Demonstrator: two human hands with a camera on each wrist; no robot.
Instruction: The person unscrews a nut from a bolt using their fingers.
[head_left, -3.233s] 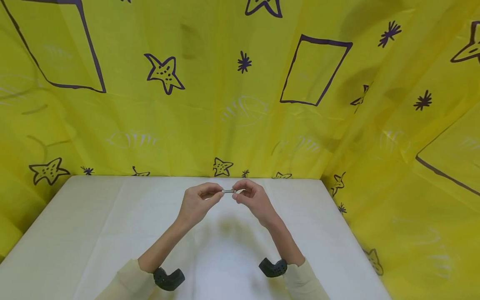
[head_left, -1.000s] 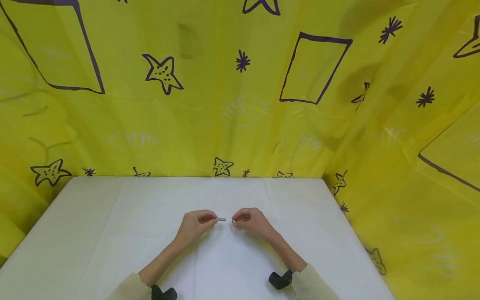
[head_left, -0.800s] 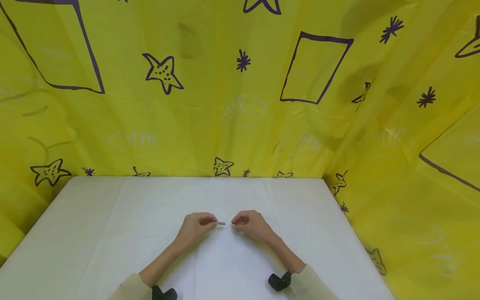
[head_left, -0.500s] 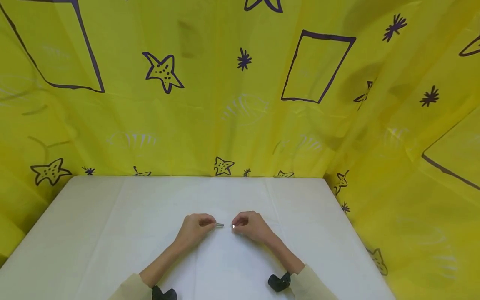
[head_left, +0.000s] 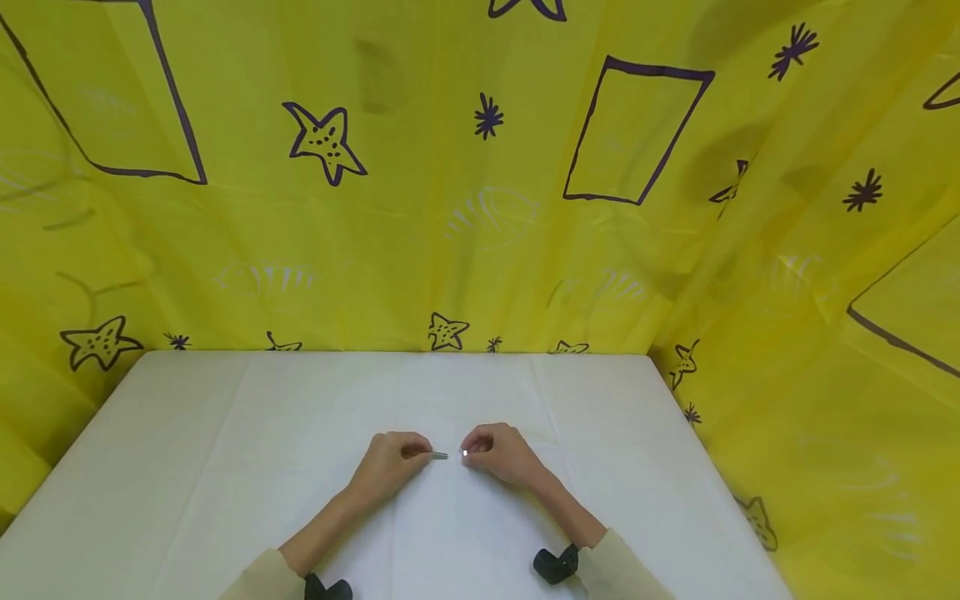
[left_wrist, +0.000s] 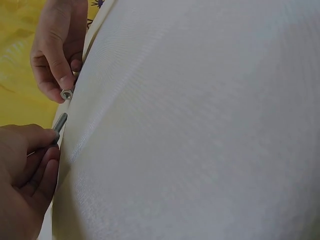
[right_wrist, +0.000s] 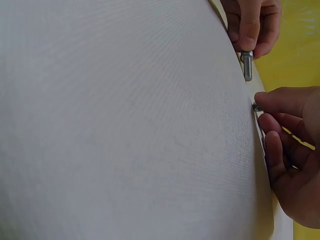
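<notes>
My left hand [head_left: 392, 462] pinches a silver bolt [head_left: 440, 456] by its head end between thumb and fingers, the shank pointing right. In the left wrist view the threaded end of the bolt [left_wrist: 61, 121] sticks out past the fingertips. My right hand [head_left: 504, 454] pinches a small hex nut [left_wrist: 66, 94], its hole facing the bolt's tip. A short gap separates nut and bolt. In the right wrist view the nut [right_wrist: 257, 107] is mostly covered by thumb and finger, while the bolt [right_wrist: 248, 67] shows above it.
A white-covered table [head_left: 300, 400] lies beneath both hands. Yellow curtains [head_left: 420, 250] with starfish and fish drawings hang behind it and along its right side. Black wrist devices [head_left: 557, 565] sit at the sleeve cuffs.
Earlier the hands were farther forward, with the bolt spanning both. They have since come nearer the body and drawn apart, nut in the right hand. Lately both have shifted only slightly nearer.
</notes>
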